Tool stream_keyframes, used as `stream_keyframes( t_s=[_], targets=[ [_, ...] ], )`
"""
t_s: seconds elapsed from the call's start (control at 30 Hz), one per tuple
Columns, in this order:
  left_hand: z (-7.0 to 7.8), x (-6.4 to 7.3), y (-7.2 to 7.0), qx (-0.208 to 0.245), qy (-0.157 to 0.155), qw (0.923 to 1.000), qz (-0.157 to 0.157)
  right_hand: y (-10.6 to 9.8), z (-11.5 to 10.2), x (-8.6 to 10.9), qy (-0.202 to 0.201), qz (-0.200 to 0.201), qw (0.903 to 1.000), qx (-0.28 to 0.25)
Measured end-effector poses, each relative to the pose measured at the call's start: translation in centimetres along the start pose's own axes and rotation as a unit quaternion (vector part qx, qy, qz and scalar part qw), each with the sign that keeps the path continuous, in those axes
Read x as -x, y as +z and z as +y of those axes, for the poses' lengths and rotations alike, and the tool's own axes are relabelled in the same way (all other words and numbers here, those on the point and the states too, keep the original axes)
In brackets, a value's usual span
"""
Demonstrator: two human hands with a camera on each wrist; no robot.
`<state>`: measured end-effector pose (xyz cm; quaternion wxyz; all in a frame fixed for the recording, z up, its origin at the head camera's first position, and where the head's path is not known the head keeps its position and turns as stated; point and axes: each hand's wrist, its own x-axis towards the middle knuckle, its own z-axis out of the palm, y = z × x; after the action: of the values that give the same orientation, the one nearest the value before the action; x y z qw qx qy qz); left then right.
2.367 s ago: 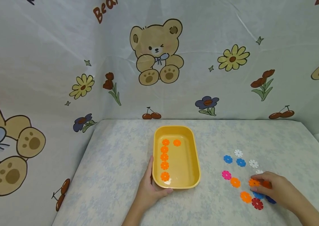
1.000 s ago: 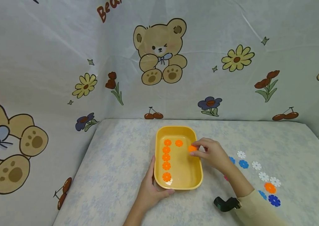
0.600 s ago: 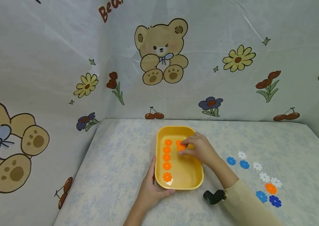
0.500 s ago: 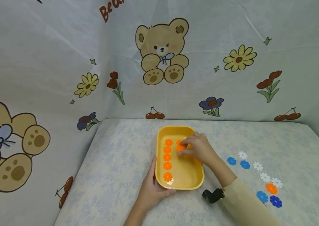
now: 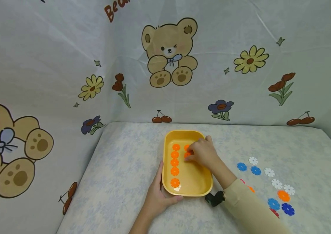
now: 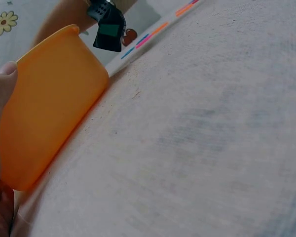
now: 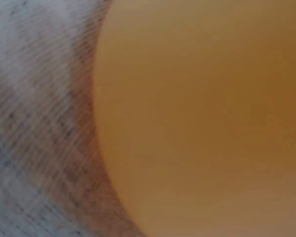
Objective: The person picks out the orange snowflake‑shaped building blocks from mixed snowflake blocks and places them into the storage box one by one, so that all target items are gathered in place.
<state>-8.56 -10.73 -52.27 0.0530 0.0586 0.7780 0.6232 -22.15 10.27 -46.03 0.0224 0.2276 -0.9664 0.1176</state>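
Note:
A yellow plastic tray (image 5: 194, 177) lies on the table, its side wall (image 6: 54, 103) filling part of the left wrist view. My left hand (image 5: 155, 200) grips its near left corner, thumb along the front and fingers at the left side. Inside, a column of several orange flower-shaped discs (image 5: 175, 171) runs down the left. To its right, one orange disc (image 5: 186, 147) sits near the far end. Just below that one, my right hand (image 5: 201, 152) pinches another orange disc (image 5: 187, 154), partly hidden by the fingertips. Only blurred tray wall (image 7: 197, 118) and tablecloth show in the right wrist view.
Right of the tray lie loose flower discs: white (image 5: 269, 172), light blue (image 5: 255, 170), orange (image 5: 283, 195) and dark blue (image 5: 288, 209). Red and pink ones are partly covered by the right sleeve (image 5: 250, 208). A black wrist camera (image 5: 215, 198) hangs beside the tray's near right corner.
From the loose discs at the right, my right hand has carried an orange disc left into the tray, below the single disc of the second column. My left hand keeps its grip.

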Motion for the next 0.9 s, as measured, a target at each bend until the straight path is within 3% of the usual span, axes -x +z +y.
stream_keyframes(
  t_s=[0.37,0.9],
  targets=[
    [0.11,-0.09,-0.01,0.006,-0.001,1.0000,0.001,0.40,0.05,-0.26,0.021,-0.010,0.9993,0.029],
    [0.13,-0.02,0.03,0.004,0.003,1.0000,0.001,0.29,0.05,-0.14,0.016,-0.024,0.9988,0.038]
  ],
)
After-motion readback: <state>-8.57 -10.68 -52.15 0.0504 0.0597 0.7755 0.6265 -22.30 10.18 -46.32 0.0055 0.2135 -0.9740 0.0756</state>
